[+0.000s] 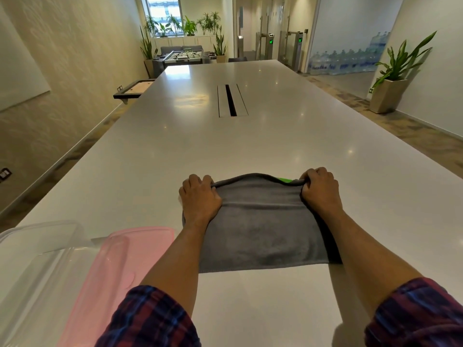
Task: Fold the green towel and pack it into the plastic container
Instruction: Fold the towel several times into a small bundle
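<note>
Head view: towel (263, 231) lies at lower centre of frame on the white table (250, 141), grey side up, a sliver of green showing at its far edge. Left hand (199, 196) and right hand (319, 190) each pinch a far corner, fingers curled round the fabric edge. Clear container (37, 259) sits at lower left, a pink lid (117, 266) just beside it, between container and towel. Plaid sleeves at bottom edge.
</note>
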Demonstrator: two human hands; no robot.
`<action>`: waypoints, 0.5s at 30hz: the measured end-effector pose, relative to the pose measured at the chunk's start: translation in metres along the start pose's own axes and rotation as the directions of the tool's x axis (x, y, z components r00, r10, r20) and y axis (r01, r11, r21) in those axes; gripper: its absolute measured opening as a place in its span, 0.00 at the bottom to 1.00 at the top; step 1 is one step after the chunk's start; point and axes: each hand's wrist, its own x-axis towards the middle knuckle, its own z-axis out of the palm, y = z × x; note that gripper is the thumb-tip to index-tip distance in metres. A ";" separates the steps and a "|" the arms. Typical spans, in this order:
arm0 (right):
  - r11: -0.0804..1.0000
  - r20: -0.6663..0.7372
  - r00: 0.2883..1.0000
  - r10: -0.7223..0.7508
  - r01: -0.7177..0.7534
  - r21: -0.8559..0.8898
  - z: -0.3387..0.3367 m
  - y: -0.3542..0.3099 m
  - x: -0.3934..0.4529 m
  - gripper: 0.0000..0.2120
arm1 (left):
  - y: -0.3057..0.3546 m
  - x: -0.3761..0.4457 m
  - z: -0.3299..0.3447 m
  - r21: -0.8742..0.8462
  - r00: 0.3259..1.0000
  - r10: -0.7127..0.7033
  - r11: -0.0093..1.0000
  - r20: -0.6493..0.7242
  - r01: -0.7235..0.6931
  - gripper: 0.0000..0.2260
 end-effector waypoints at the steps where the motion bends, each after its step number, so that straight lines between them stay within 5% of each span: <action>1: 1.000 -0.011 1.000 0.001 -0.001 0.005 -0.001 -0.001 -0.001 0.09 | 0.000 -0.001 0.000 -0.006 1.000 0.004 1.000 -0.018 -0.004 0.10; 8: 0.995 -0.046 0.997 -0.069 0.072 0.068 -0.006 -0.005 -0.004 0.09 | 0.002 -0.004 0.001 -0.002 0.989 0.043 0.999 -0.143 -0.044 0.08; 12: 0.990 -0.092 0.987 -0.134 0.130 -0.047 -0.005 -0.007 -0.009 0.22 | 0.003 -0.006 0.000 0.015 0.973 0.084 0.996 -0.216 -0.082 0.10; 15: 0.980 -0.097 0.982 -0.164 0.152 -0.125 -0.004 -0.006 -0.010 0.17 | 0.005 -0.007 -0.005 0.034 0.965 0.108 0.994 -0.241 -0.103 0.09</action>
